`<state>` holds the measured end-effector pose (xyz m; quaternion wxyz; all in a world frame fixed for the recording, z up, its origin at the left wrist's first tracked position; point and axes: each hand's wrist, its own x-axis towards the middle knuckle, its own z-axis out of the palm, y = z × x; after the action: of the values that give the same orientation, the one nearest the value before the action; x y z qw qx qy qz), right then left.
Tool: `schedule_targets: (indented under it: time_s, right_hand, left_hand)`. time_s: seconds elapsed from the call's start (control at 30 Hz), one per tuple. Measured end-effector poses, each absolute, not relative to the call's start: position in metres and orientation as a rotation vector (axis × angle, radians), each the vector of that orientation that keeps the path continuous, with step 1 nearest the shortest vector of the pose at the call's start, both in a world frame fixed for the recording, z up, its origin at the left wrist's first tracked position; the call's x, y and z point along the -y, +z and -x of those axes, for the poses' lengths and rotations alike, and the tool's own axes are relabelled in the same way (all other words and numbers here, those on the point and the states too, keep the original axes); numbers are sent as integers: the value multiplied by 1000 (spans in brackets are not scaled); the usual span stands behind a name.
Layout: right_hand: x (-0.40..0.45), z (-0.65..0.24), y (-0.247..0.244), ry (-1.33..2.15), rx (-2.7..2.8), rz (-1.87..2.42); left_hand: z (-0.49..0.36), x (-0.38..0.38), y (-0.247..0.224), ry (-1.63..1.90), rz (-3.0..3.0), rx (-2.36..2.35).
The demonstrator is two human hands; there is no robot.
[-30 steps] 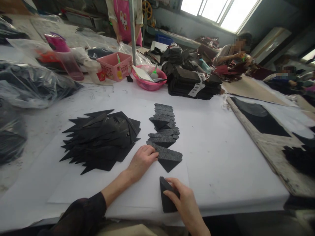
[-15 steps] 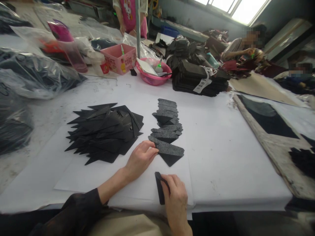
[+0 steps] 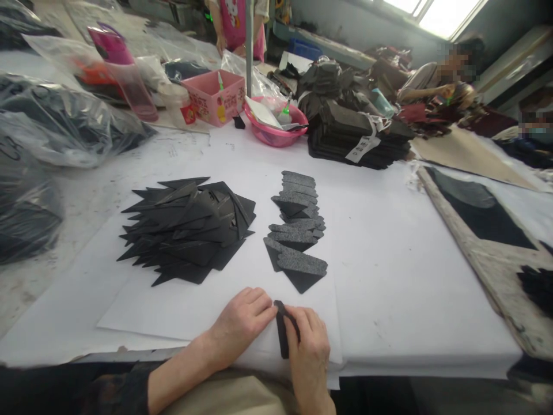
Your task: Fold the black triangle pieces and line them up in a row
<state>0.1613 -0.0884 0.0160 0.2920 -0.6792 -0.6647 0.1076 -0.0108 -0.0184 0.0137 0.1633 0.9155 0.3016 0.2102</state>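
Observation:
In my right hand (image 3: 310, 340) is a small folded black piece (image 3: 283, 334) of flat, leather-like material, gripped between thumb and fingers near the table's front edge. My left hand (image 3: 244, 316) has its fingers closed together at the upper end of the same piece; its fingertips are partly hidden. Beyond my hands runs a column of overlapping black pieces (image 3: 302, 264), with speckled grey strips along their edges. Left of that column lies a heaped pile of pointed black pieces (image 3: 190, 225). White paper (image 3: 389, 276) lies under all of these.
A pink basin (image 3: 276, 135), a pink box (image 3: 216, 101) and a pink bottle (image 3: 125, 72) stand at the back. Tied black stacks (image 3: 358, 135) sit behind on the right. Plastic bags (image 3: 73, 127) fill the left side. A worn board (image 3: 475, 259) lies right. Other people are farther off.
My left hand has left the column of pieces and come down towards me to the folded piece in my right hand. The lowest pieces of the column now lie uncovered. My right hand keeps its hold.

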Motion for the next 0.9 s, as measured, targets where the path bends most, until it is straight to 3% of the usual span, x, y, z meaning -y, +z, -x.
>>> schedule_targets:
  time_s: [0.43,0.9]
  right_hand:
    - [44,-152,4,68,1774,1770]
    - [40,-184,-2,-24,1644,1627]
  left_hand:
    - [20,-10,5,663,-2531,-1207]
    - [23,-16,-8,839,-2384,-1180]
